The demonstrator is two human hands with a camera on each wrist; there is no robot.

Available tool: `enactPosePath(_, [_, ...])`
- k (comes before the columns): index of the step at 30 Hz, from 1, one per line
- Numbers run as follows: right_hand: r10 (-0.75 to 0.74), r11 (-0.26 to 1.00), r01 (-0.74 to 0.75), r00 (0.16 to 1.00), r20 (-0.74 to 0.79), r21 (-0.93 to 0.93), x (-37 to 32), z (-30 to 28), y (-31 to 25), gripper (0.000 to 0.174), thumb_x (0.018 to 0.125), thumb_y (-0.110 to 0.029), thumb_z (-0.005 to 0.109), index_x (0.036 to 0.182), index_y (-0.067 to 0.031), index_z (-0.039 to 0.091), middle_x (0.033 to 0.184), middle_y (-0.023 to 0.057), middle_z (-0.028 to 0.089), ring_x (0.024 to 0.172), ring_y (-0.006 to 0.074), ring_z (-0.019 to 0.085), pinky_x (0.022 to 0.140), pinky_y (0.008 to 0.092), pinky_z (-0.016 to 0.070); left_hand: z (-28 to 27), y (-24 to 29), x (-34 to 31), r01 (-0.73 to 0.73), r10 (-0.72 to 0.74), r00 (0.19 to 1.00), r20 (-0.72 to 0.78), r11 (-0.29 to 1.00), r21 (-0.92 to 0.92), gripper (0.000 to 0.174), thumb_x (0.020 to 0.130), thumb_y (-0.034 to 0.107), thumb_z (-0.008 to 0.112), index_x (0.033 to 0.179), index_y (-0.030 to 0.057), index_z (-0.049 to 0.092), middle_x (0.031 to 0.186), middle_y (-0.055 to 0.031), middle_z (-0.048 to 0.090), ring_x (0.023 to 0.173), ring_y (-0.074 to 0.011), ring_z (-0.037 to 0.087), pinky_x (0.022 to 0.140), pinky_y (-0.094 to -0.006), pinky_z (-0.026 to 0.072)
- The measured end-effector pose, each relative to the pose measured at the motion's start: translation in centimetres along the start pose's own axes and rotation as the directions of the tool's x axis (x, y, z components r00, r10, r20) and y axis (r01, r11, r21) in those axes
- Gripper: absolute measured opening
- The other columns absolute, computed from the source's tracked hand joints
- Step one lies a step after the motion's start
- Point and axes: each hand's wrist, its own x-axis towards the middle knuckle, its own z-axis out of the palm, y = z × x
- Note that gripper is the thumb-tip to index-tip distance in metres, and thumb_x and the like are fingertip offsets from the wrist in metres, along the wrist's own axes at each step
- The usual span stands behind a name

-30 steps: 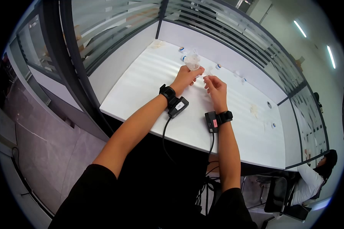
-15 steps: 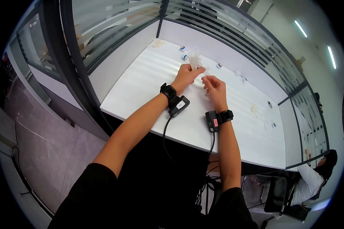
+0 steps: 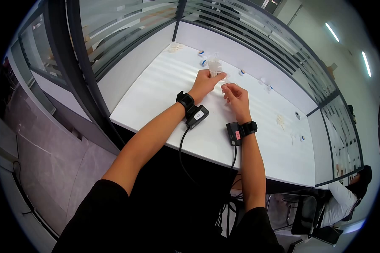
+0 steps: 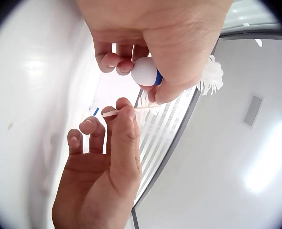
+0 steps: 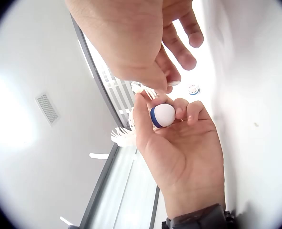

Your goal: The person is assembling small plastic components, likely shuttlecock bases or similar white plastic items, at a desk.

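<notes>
My left hand grips a white, rounded object with a blue band between thumb and fingers. A bunch of white, thin-tipped pieces fans out beyond this hand in the head view. Just to its right, my right hand pinches a thin pale stick between thumb and index finger, its other fingers loosely bent. In the left wrist view the stick's far end points toward the left thumb; whether it touches anything there I cannot tell.
Small blue-and-white round pieces stand along the back of the white table. Pale thin pieces lie in a pile at the right and another at the back left. Low partitions border the table; a person sits beyond the right end.
The bunch beyond my left hand has shifted slightly right and stands more upright than a second ago. My right hand has moved slightly left, toward the left hand.
</notes>
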Motion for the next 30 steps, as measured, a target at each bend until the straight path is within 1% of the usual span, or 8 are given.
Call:
enactPosePath(5, [-0.010,1.000,0.010,1.000,-0.008,0.026,0.1,0.0,0.1,0.026,0.096,-0.028,0.072,0.102,-0.0028,0.075,0.082,-0.0017,0.066,0.071,0.0075,0.058,0.058,0.0238,0.0430,-0.1,-0.1,0.2,0.021,-0.022,0.999,-0.027,1.000,-0.024,0.033,0.090,0.037,0.077,0.095,0.0048,0.072,0.072,0.0042,0.057,0.058,-0.0048,0.047,0.053,-0.0235,0.0381])
enactPosePath(11, [-0.006,0.999,0.008,0.997,-0.081,0.034,0.1,0.0,0.1,0.025,0.096,-0.028,0.072,0.100,-0.0028,0.074,0.083,-0.0012,0.067,0.070,0.0074,0.058,0.058,0.0235,0.0422,-0.1,0.0,0.1,0.039,-0.040,0.999,-0.030,0.999,-0.033,0.035,0.089,0.040,0.079,0.092,0.0057,0.070,0.071,0.0038,0.055,0.057,-0.0053,0.047,0.052,-0.0237,0.0379])
enactPosePath(14, [-0.026,0.998,0.030,0.996,-0.091,0.047,0.2,-0.1,0.0,0.025,0.096,-0.028,0.072,0.101,-0.0029,0.074,0.083,-0.0009,0.067,0.070,0.0075,0.058,0.059,0.0234,0.0422,-0.2,-0.3,0.1,0.039,-0.038,0.999,0.016,0.998,-0.059,0.036,0.088,0.040,0.080,0.092,0.0057,0.069,0.071,0.0037,0.055,0.057,-0.0054,0.047,0.052,-0.0234,0.0380])
enactPosePath(20, [-0.031,0.998,0.037,0.993,-0.114,0.053,0.1,-0.2,0.0,0.026,0.096,-0.028,0.071,0.103,-0.0031,0.074,0.083,-0.0004,0.068,0.070,0.0074,0.058,0.059,0.0233,0.0424,-0.3,0.1,-0.2,0.040,-0.039,0.997,0.071,0.999,-0.003,0.037,0.088,0.040,0.080,0.099,0.0055,0.071,0.074,0.0042,0.055,0.061,-0.0047,0.048,0.054,-0.0226,0.0381])
enactPosePath(23, [-0.023,0.999,0.027,0.993,-0.113,0.033,0.2,-0.3,0.2,0.026,0.097,-0.028,0.071,0.102,-0.0032,0.074,0.084,-0.0001,0.068,0.070,0.0075,0.059,0.059,0.0233,0.0429,-0.1,0.3,-0.4,0.042,-0.043,0.997,0.062,0.999,0.008,0.037,0.088,0.038,0.079,0.104,0.0062,0.073,0.078,0.0043,0.059,0.064,-0.0039,0.049,0.055,-0.0223,0.0380])
enactPosePath(26, [-0.033,0.998,0.038,0.994,-0.104,0.051,0.2,-0.2,0.1,0.027,0.097,-0.029,0.071,0.102,-0.0035,0.075,0.084,-0.0004,0.068,0.070,0.0075,0.059,0.059,0.0235,0.0431,-0.2,0.9,-0.8,0.011,-0.015,0.995,0.103,0.999,0.037,0.035,0.088,0.037,0.079,0.106,0.0070,0.074,0.084,0.0040,0.064,0.066,-0.0034,0.051,0.056,-0.0220,0.0383])
enactPosePath(29, [-0.002,0.999,0.006,0.995,-0.102,0.033,-0.1,-0.1,-0.5,0.023,0.098,-0.023,0.069,0.102,-0.0012,0.074,0.085,-0.0003,0.066,0.071,0.0066,0.056,0.062,0.0235,0.0429,0.0,1.0,-0.9,0.005,-0.008,0.996,0.091,1.000,0.029,0.033,0.089,0.035,0.079,0.108,0.0084,0.074,0.089,0.0036,0.067,0.068,-0.0030,0.052,0.057,-0.0221,0.0385])
enactPosePath(30, [-0.003,0.999,0.007,0.995,-0.104,0.038,0.0,0.0,-0.6,0.023,0.098,-0.023,0.069,0.102,-0.0012,0.074,0.085,-0.0004,0.066,0.071,0.0066,0.056,0.062,0.0235,0.0429,-0.2,0.9,-0.8,0.002,-0.005,0.996,0.093,0.999,0.035,0.033,0.089,0.034,0.079,0.108,0.0089,0.074,0.089,0.0037,0.067,0.069,-0.0029,0.052,0.057,-0.0222,0.0386])
